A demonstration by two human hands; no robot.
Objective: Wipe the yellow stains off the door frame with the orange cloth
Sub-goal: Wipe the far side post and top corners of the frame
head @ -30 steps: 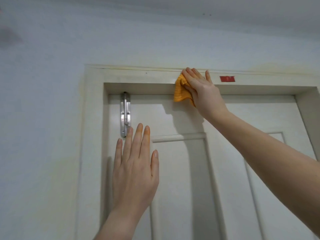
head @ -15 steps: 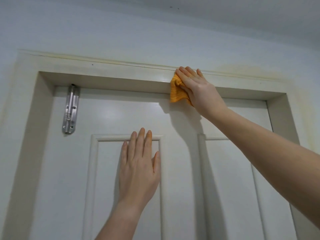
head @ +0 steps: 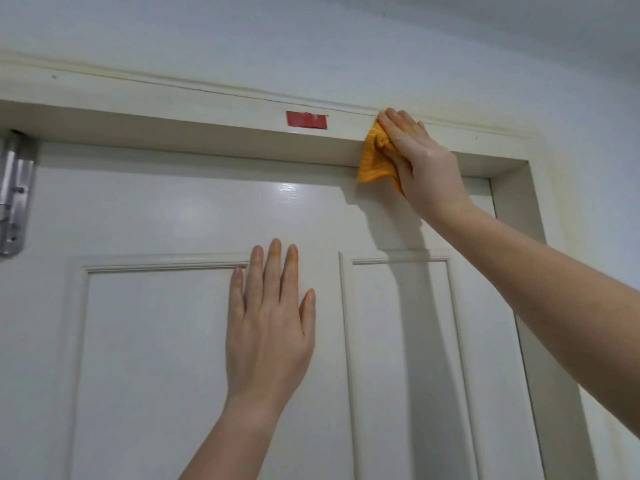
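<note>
My right hand (head: 420, 157) presses the bunched orange cloth (head: 374, 159) against the top bar of the cream door frame (head: 214, 109), right of a red tape patch (head: 306, 119). Part of the cloth hangs below the bar over the door. Yellowish stains (head: 485, 116) run along the frame's upper edge and down its right post. My left hand (head: 270, 327) lies flat on the white door (head: 166, 341) with fingers spread, holding nothing.
A metal slide bolt (head: 14, 199) is fixed at the door's upper left. The white wall (head: 311, 39) and ceiling rise above the frame. The right frame post (head: 533, 271) stands next to a yellow-tinged wall strip.
My right hand has slid the cloth to the right along the top bar, past the red tape. The view has shifted right, and my left hand stays flat on the door.
</note>
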